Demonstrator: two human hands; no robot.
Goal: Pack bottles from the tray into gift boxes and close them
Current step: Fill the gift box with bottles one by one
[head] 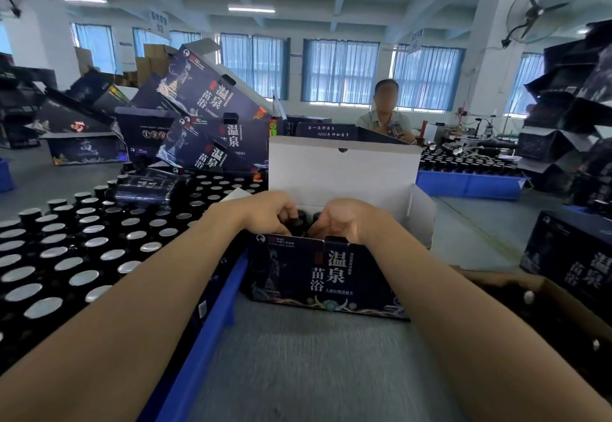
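Observation:
A dark printed gift box (328, 275) stands open in front of me, its white lid (341, 169) raised at the back. Both my hands reach into its top. My left hand (270, 214) grips a black bottle (296, 224) by its cap, just inside the box. My right hand (341, 221) is curled round another dark bottle beside it, mostly hidden by the fingers. Several black bottles with silver caps (76, 249) fill the blue tray (212, 315) at my left.
Finished and folded gift boxes (205, 113) are piled behind the tray and stacked at the right (569, 116). Another closed box (573, 259) stands at the right. A person (385, 113) sits across, behind more bottles in a blue tray (467, 186). A brown carton edge (546, 292) lies near my right arm.

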